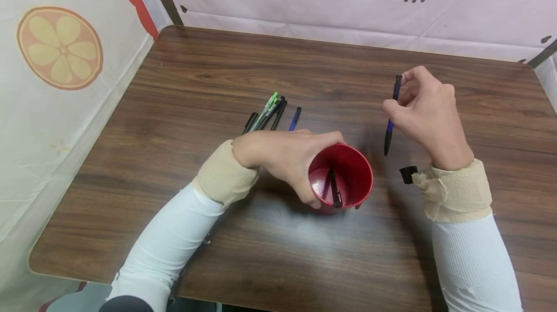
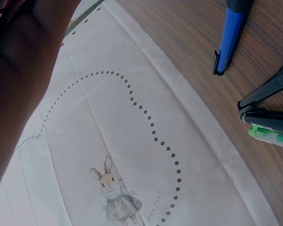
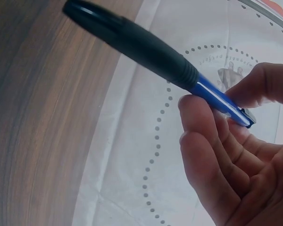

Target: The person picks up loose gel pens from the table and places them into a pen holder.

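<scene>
My left hand (image 1: pixel 289 155) grips a red cup (image 1: pixel 363 184) from its left side, thumb at the near side and fingers at the far rim. The cup's mouth faces up, and inside it a black pen (image 1: pixel 335 188) leans against the wall. To the right and farther back, my right hand (image 1: pixel 428 113) pinches a blue pen with a black grip (image 1: pixel 389 133), held above the table with its black end pointing down. In the right wrist view the thumb and fingers hold the pen's blue barrel (image 3: pixel 219 100).
Beyond my left hand lie a green pen (image 1: pixel 266 108), several black pens (image 1: pixel 279 113) and another blue pen (image 1: pixel 295 118), partly hidden by the hand. The brown wooden table (image 1: pixel 209 65) meets a printed white curtain (image 1: pixel 370 17) at the back and left.
</scene>
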A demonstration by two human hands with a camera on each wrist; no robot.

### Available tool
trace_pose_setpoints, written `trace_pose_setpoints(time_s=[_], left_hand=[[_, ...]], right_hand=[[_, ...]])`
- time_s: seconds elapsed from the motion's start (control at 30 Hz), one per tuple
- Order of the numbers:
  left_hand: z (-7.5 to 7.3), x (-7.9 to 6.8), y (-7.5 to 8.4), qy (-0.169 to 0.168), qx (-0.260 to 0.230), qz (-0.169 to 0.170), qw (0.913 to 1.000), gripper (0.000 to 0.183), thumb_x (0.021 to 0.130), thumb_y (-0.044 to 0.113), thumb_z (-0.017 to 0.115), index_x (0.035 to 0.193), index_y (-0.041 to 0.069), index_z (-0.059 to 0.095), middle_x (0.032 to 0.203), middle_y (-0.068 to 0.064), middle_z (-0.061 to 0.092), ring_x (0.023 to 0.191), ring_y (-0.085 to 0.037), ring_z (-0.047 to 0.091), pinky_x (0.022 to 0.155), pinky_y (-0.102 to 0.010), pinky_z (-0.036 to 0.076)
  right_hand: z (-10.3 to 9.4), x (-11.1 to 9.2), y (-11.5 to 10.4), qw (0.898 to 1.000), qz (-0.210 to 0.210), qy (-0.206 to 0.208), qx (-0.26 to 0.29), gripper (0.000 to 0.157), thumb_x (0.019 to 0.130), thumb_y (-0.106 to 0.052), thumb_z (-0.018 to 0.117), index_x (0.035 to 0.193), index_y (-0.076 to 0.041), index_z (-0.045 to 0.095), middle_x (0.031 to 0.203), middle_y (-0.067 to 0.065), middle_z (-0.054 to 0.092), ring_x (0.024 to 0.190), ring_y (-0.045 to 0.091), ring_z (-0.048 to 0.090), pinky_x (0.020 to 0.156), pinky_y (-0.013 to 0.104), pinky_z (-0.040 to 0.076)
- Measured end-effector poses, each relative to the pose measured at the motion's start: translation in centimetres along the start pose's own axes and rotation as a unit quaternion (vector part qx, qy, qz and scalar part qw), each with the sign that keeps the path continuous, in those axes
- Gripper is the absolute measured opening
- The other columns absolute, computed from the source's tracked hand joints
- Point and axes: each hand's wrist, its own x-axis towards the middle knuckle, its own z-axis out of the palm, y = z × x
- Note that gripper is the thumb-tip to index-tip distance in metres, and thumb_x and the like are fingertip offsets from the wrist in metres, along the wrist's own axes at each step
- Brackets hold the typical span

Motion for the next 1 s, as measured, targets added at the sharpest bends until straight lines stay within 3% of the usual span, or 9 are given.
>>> trace_pose_setpoints(time_s=[0.37,1.0], left_hand=[[0.01,0.13,-0.02,-0.002,-0.005,0.003,1.0000,0.081,0.067,0.016,0.090,0.134,0.014,0.046,0.132,0.002,0.058,0.117,-0.016,0.056,0.091,-0.038,0.053],[0.08,0.09,-0.10,-0.002,-0.007,0.004,1.0000,0.081,0.067,0.017,0.090,0.135,0.014,0.046,0.132,0.003,0.058,0.117,-0.017,0.056,0.090,-0.038,0.054]], right_hand=[[0.18,-0.01,-0.17,0.999,-0.017,0.033,0.013,0.027,0.079,-0.011,0.063,0.105,-0.006,0.059,0.072,0.004,0.068,0.048,-0.002,0.053,0.054,0.017,0.040],[0.15,-0.22,-0.35,0.996,-0.047,0.069,0.043,0.028,0.078,-0.008,0.065,0.105,-0.003,0.060,0.068,0.003,0.065,0.050,-0.002,0.055,0.053,0.013,0.042]])
